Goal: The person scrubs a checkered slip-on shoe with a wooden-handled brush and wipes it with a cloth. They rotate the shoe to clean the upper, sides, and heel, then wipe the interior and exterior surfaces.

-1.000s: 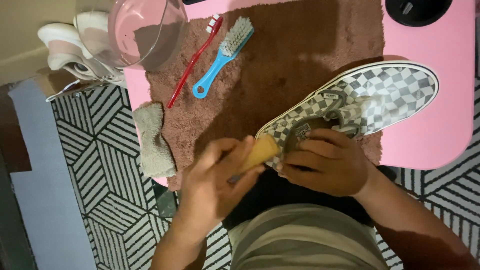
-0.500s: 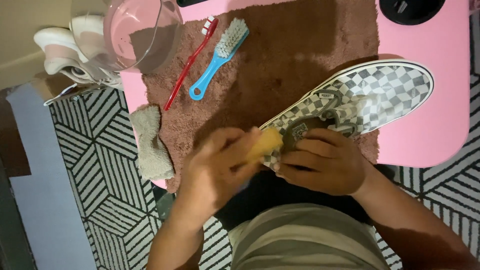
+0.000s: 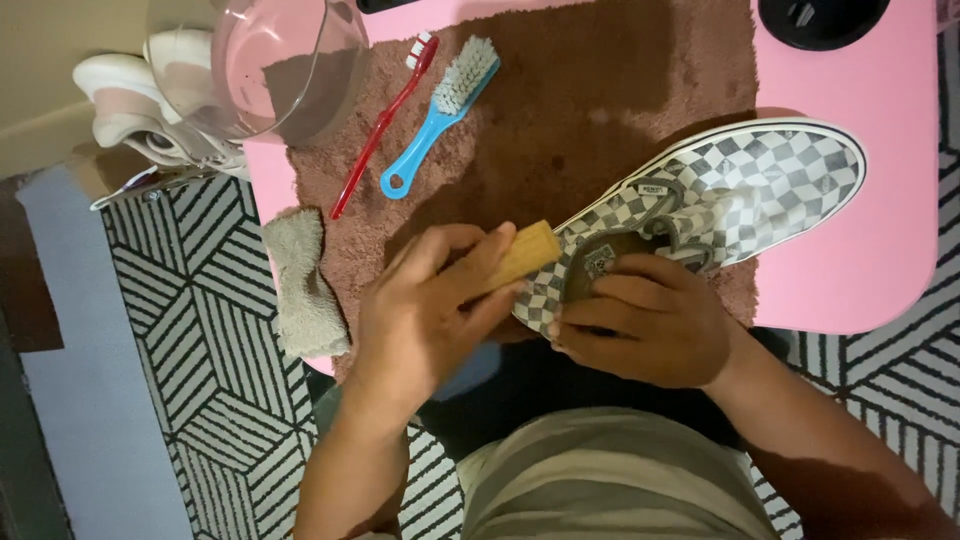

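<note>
A grey-and-white checkered slip-on shoe [image 3: 740, 190] lies on its side on a brown towel [image 3: 560, 140] over a pink table [image 3: 860, 270]. My right hand [image 3: 650, 320] grips the shoe at its heel opening. My left hand [image 3: 430, 310] holds a wooden-handled brush [image 3: 525, 255] pressed against the shoe's heel side; its bristles are hidden.
On the towel lie a blue scrub brush [image 3: 440, 105] and a red toothbrush [image 3: 380, 125]. A clear bowl [image 3: 260, 60] stands at the table's far left corner. A grey cloth [image 3: 305, 285] hangs off the left edge. White shoes [image 3: 120, 100] sit on the floor beside a patterned rug [image 3: 190, 330].
My left hand has shifted the wooden brush slightly along the shoe's heel side, back and forth. The right hand keeps its grip on the shoe.
</note>
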